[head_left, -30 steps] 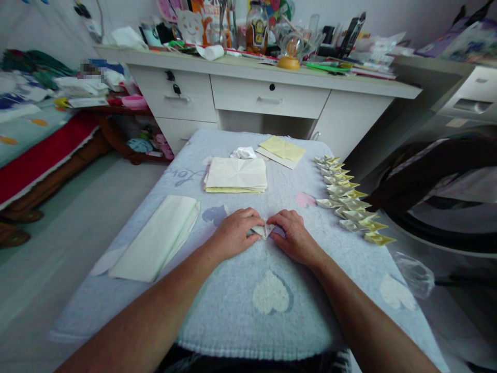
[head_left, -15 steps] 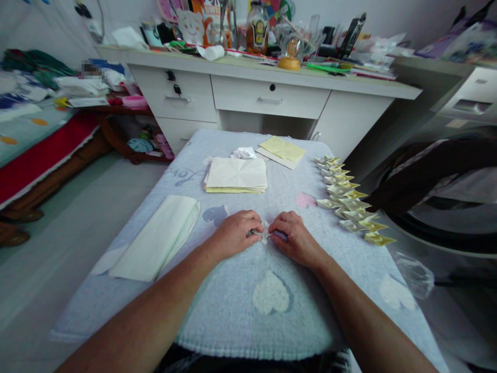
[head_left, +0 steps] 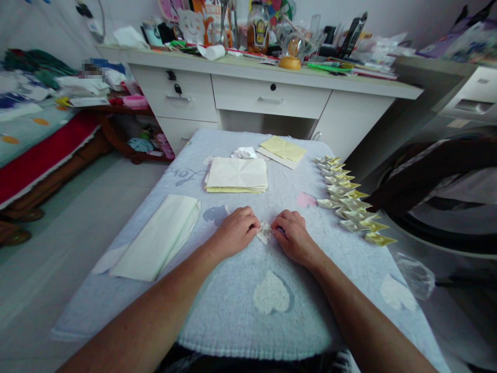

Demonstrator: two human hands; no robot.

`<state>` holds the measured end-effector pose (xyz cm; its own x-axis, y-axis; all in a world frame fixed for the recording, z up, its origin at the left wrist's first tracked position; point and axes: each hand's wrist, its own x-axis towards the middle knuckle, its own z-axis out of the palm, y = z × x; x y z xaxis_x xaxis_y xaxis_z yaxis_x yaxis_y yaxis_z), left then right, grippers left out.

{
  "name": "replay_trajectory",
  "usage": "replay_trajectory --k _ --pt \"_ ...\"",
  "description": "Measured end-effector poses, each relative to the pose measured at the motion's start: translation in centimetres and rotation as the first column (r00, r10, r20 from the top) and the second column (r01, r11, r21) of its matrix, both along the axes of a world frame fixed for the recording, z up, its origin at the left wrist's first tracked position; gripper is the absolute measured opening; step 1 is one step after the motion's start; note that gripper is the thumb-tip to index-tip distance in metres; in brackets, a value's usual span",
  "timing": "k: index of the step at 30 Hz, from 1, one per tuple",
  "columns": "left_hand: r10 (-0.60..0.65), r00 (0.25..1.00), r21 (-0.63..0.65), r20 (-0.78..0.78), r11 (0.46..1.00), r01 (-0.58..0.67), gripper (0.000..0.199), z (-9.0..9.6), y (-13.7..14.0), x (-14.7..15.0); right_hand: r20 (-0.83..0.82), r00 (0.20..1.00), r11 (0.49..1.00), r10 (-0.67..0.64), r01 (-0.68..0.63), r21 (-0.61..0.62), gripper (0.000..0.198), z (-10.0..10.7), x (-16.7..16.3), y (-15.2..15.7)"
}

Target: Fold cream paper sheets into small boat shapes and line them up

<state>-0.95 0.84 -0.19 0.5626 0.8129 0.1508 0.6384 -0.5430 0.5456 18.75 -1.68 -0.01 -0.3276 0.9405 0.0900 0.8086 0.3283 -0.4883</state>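
Observation:
A small folded piece of paper (head_left: 264,232), whitish and patterned, lies between my two hands over the cloth-covered table (head_left: 225,316). My left hand (head_left: 241,229) pinches its left corner between thumb and fingers. On the opposite corner, my right hand (head_left: 290,230) grips with bent fingers. Beyond my hands sits a stack of creased white and yellow sheets (head_left: 236,174). Several folded paper boats (head_left: 351,203) stand in rows along the right side, pale and yellow. Some fingertips are hidden behind the knuckles.
A folded pale cloth or paper bundle (head_left: 157,238) lies on the left. Farther back are a crumpled white tissue (head_left: 244,153) and two loose sheets (head_left: 282,150). A white desk (head_left: 272,101) with cluttered top stands behind; a washing machine (head_left: 462,124) is at right.
The folded paper now shows as a flatter diamond between my hands; before, it was bunched up and mostly covered by my fingers. My left hand has shifted slightly.

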Motion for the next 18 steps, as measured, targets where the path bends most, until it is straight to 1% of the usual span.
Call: replay_trajectory --k 7,18 --pt "0.044 0.999 0.044 -0.014 0.998 -0.043 0.011 -0.5 0.0 0.1 0.033 0.996 0.996 -0.088 0.086 0.034 0.012 -0.8 -0.3 0.1" --pt "0.067 0.997 0.081 -0.045 0.995 -0.064 0.012 -0.6 -0.1 0.2 0.130 0.983 0.991 -0.128 0.120 0.066 0.015 -1.1 -0.8 0.3"
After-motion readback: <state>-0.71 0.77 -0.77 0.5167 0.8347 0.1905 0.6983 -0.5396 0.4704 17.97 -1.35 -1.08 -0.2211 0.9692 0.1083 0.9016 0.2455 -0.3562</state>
